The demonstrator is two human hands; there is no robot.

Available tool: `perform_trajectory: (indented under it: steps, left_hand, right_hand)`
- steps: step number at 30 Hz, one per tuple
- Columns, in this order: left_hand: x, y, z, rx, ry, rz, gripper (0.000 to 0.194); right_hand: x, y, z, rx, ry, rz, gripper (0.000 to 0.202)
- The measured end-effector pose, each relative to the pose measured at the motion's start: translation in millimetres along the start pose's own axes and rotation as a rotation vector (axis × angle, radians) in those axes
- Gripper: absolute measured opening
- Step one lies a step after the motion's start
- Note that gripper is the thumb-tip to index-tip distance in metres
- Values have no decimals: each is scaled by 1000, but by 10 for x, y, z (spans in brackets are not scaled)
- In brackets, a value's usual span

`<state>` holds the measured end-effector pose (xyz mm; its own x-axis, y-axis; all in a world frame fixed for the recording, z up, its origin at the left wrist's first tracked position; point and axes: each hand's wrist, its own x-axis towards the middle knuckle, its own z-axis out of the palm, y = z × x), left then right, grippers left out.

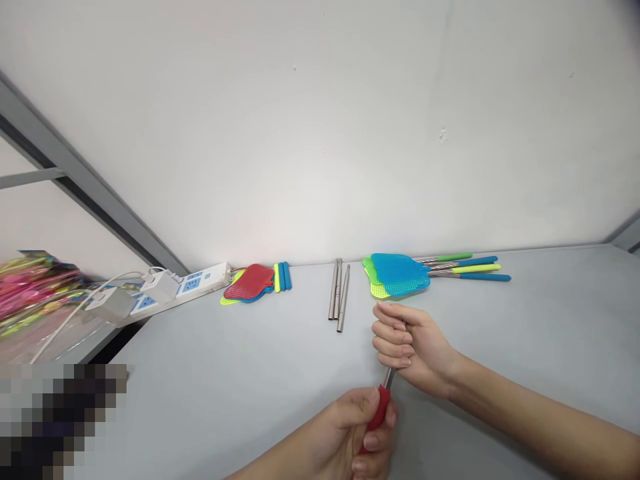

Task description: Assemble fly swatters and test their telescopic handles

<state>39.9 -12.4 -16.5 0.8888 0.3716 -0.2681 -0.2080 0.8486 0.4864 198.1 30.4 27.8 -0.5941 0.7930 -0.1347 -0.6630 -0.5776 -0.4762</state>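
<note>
Low in the view, my left hand (357,430) is wrapped round a red handle (379,410). A metal rod (389,378) comes out of the handle's upper end, and my right hand (407,343) is closed round it, just above the left. The rod's far end is hidden in my right fingers. Beyond my right hand, blue (400,272), green and yellow mesh paddles lie stacked, with metal rods and coloured handles (483,277) pointing right. Several loose metal rods (343,300) lie left of them.
Red (250,281), blue and yellow paddles lie at the back left beside short yellow and blue handles (283,277). A white power strip (203,281) with plugged-in chargers stands farther left, near bagged colourful items (30,293). A wall runs behind the grey table (225,373).
</note>
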Motion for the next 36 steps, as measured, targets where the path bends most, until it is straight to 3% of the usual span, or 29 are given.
perform_trajectory:
  steps: [5, 27, 36]
  left_hand:
    - [0, 2, 9, 49, -12, 7, 26]
    - [-6, -43, 30, 144, -3, 28, 26]
    - [83, 48, 50, 328, 33, 139, 28]
  right_hand:
    - [-20, 16, 18, -92, -85, 55, 37]
    - [-56, 86, -8, -168, -91, 58, 42]
    - [-90, -79, 96, -257, 2, -74, 48]
